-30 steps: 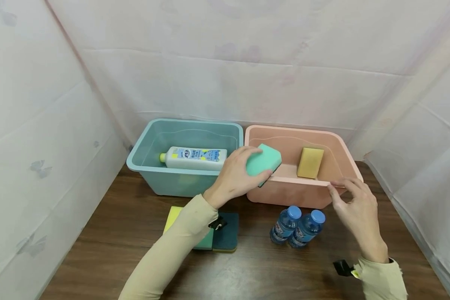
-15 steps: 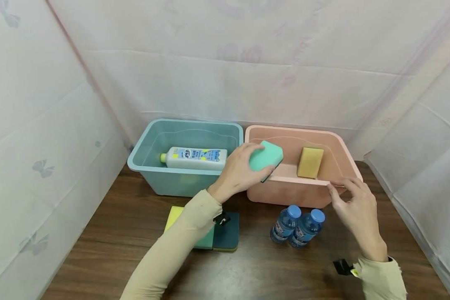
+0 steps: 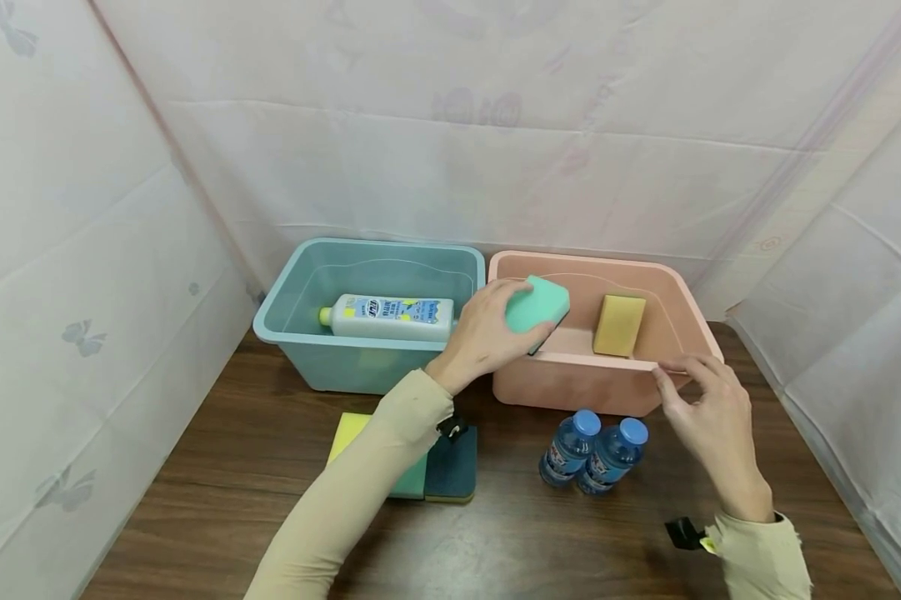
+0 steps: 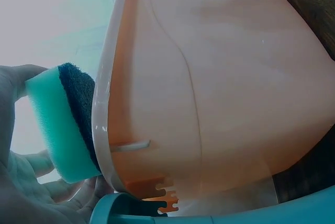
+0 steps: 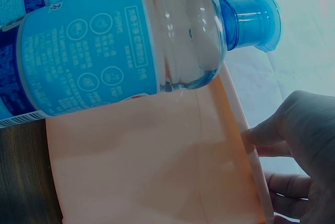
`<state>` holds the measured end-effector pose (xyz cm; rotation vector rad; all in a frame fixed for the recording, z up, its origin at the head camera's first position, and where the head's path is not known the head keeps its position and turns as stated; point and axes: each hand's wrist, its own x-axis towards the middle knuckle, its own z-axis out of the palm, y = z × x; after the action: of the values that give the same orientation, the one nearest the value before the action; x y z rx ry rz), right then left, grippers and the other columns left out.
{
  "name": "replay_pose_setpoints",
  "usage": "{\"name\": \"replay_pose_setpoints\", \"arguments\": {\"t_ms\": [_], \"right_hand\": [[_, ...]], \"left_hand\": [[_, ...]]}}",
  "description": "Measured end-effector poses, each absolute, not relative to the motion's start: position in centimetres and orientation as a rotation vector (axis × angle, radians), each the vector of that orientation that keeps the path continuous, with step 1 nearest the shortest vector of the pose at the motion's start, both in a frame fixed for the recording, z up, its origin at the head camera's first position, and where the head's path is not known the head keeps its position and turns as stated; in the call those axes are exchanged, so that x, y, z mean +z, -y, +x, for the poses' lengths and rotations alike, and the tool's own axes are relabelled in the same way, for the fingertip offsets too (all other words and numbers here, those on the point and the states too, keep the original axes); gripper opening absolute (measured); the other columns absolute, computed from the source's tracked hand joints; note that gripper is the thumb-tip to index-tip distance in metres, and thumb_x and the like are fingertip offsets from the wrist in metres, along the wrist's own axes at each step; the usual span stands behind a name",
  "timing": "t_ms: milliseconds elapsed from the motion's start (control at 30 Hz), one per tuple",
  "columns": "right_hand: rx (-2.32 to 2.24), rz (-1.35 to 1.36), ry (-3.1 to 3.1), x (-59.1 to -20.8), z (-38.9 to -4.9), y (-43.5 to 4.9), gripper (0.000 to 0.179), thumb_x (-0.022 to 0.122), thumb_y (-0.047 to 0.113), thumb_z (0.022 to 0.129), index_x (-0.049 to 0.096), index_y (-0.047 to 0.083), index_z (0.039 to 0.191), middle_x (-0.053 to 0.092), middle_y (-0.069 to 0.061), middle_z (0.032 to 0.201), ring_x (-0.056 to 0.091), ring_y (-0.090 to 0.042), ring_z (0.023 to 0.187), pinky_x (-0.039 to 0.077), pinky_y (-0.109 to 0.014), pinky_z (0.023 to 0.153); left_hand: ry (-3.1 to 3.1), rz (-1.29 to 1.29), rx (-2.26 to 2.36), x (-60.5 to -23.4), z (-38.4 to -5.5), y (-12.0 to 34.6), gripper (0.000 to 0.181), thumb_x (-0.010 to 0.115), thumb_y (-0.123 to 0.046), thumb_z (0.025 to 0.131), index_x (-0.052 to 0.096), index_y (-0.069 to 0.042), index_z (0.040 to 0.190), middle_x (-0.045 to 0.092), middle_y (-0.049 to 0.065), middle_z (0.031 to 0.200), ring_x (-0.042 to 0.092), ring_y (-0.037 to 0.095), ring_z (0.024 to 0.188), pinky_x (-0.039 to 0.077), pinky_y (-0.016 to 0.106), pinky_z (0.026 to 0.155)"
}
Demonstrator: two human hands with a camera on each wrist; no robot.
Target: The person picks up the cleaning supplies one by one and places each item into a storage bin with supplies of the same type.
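My left hand (image 3: 488, 333) grips a mint-green sponge (image 3: 536, 307) over the left part of the pink bin (image 3: 563, 383). In the left wrist view the sponge (image 4: 63, 130) shows a dark scouring layer facing the bin's rim, with fingers and thumb around its edges. My right hand (image 3: 713, 417) pinches the front rim of the pink bin near its right corner; the right wrist view shows the thumb inside the hand's grip on the rim (image 5: 254, 166). A yellow sponge (image 3: 619, 325) leans inside the pink bin, at its right.
A blue-green bin (image 3: 360, 367) stands left of the pink one, with a white detergent bottle (image 3: 390, 317) lying in it. Two blue-capped bottles (image 3: 566, 450) stand in front of the pink bin. Sponges (image 3: 450, 467) lie on the wooden table (image 3: 217, 467), partly under my left forearm.
My left hand has shifted slightly right and away from me with the green sponge, further over the pink bin. The right hand keeps its place on the rim.
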<state>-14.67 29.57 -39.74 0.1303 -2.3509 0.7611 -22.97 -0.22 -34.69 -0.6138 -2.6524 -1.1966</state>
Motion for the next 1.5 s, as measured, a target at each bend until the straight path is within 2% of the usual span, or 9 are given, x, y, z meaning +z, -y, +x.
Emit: {"name": "replay_pose_setpoints", "arguments": {"t_ms": [500,933,1267,1500], "right_hand": [[0.764,0.126,2.353,-39.5,-14.7,-29.4,0.015,0.08,0.007,0.091,0.081,-0.002,0.103,0.073,-0.023,0.112,0.064,-0.044,0.106,0.042,-0.06,0.086],[0.775,0.116,2.356,-39.7,-14.9,-29.5,0.015,0.079,0.008,0.091,0.081,-0.002,0.104,0.073,-0.022,0.112,0.064,-0.043,0.107,0.042,-0.06,0.087],[0.783,0.114,2.355,-39.7,-14.9,-29.6,0.016,0.079,0.007,0.091,0.08,-0.002,0.104,0.072,-0.024,0.115,0.063,-0.046,0.111,0.043,-0.065,0.09],[0.772,0.139,2.328,-39.6,-15.0,-29.7,0.014,0.079,0.006,0.09,0.081,-0.002,0.103,0.073,-0.024,0.111,0.064,-0.045,0.106,0.042,-0.06,0.086]], "left_hand": [[2.682,-0.619,-1.141,-34.3,-23.7,-0.4,0.063,0.071,-0.049,0.096,0.061,-0.015,0.148,0.06,0.008,0.148,0.057,0.027,0.129,0.052,0.048,0.102],[2.716,-0.634,-1.125,-34.3,-24.5,-1.1,0.064,0.07,-0.05,0.096,0.06,-0.016,0.149,0.059,0.007,0.148,0.056,0.026,0.127,0.053,0.046,0.1],[2.728,-0.63,-1.078,-34.4,-25.0,-2.2,0.063,0.07,-0.051,0.096,0.061,-0.016,0.148,0.059,0.007,0.15,0.057,0.024,0.128,0.053,0.043,0.099],[2.722,-0.658,-1.011,-34.7,-25.6,-2.7,0.061,0.07,-0.05,0.096,0.063,-0.014,0.146,0.061,0.007,0.146,0.058,0.023,0.127,0.053,0.039,0.098]]}}
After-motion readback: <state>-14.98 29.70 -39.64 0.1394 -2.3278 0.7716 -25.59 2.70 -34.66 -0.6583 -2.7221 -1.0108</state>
